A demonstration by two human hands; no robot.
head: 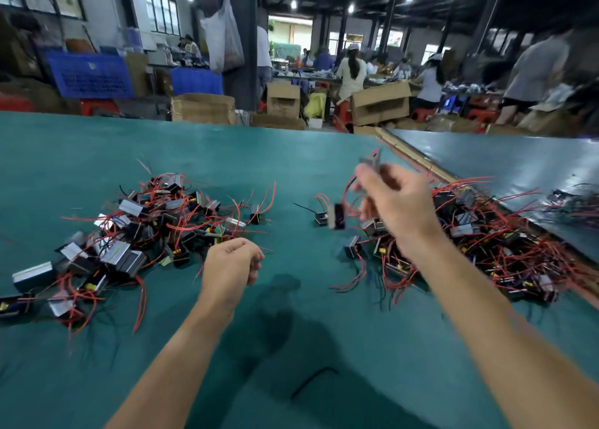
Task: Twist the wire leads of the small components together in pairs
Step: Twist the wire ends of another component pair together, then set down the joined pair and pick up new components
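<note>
Two heaps of small black-and-silver components with red wire leads lie on the green table [291, 156]: one heap at the left [129, 230], one at the right [486, 243]. My right hand [393, 198] is raised above the right heap, blurred by motion, its fingers curled round a small component [372, 161]. Another component [337, 216] dangles below that hand, seemingly by its red leads. My left hand [231, 260] hovers by the near edge of the left heap, fingers loosely curled, with nothing visible in it.
A loose black wire piece [312, 381] lies on the table near me. A second grey-green table [518, 166] adjoins at the right, with a wooden strip along the seam. Cardboard boxes, red stools and seated workers fill the hall beyond the far edge.
</note>
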